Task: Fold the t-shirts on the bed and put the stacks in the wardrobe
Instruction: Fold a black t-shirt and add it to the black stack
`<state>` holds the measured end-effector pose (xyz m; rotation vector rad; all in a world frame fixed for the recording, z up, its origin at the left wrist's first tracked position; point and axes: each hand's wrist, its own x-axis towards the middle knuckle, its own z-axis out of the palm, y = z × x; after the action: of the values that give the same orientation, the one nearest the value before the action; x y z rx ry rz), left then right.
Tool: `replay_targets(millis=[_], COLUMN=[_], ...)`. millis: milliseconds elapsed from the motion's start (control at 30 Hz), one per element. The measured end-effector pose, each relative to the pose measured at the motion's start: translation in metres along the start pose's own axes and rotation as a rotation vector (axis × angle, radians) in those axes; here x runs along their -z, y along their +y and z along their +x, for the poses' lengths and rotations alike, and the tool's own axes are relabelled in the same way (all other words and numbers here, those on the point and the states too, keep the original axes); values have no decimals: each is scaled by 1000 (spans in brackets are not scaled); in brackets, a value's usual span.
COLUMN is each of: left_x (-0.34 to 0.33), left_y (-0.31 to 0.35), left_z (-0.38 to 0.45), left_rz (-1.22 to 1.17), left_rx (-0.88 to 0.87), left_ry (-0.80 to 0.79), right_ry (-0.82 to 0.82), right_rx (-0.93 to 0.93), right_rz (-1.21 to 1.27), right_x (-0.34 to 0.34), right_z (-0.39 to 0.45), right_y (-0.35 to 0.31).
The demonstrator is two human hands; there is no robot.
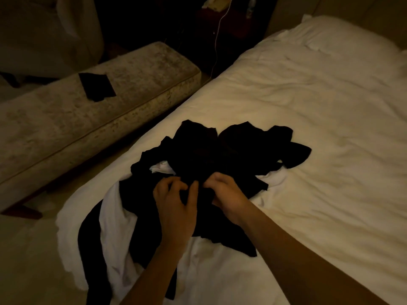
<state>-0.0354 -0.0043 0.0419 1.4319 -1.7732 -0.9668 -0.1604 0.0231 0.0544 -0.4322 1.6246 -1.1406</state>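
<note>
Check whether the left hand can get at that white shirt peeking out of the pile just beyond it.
Probably yes. The left hand sits close to the white shirt, whose exposed patch is uncovered; black shirts bury the rest.

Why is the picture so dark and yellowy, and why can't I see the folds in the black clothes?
Head view: dim, warm light, brightest on the bed. The black t-shirts show as one flat dark shape, their creases lost. The white t-shirts and both hands, left hand and right hand, stay readable. The wide lens bends the bench, and the top corners sink into shadow.
</note>
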Motion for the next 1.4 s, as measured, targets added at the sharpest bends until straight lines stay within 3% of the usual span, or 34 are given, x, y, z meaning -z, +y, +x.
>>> replay_targets(millis=[67,133,267,367,433,500,567,667,833,967,1200,1333,1400], left_x=[-5,-10,-16,-17,-20,-28,-42,-58,-53,-56,-80,-94,-97], left_y=[12,22,55,92,113,124,135,149,215,288,380,410,419], left_z=[-5,-9,-30,-54,-74,-94,-115,-134,-154,-183,-220,-248,-259], left_rz=[-204,-254,-272,-213,-338,-324,-157,6,-257,-405,-432,-461,-455], left_rx=[109,185,307,186,140,-12,-178,-312,-113,-83,-26,-21,-18], left_ry=[-55,-112,-499,-639,-680,-786,-863,-808,-741,-836,-902,-901,-925], right_ry=[26,77,105,124,114,90,145,268,478,562,434,441,491], right_rx=[3,14,81,128,154,180,203,311,444,462,299,529,522], right_rz=[174,360,570,693,758,785,763,708,585,449,95,-94,-200], right_x=[21,42,83,116,139,157,174,201,267,304,329,334,343], right_z=[-16,-33,-74,-104,-126,-148,-171,-205,-268,-313,-378,-396,-396], right_y=[-13,-28,-52,-63,-67,-71,-76,-82,-82,-73,-40,-9,0])
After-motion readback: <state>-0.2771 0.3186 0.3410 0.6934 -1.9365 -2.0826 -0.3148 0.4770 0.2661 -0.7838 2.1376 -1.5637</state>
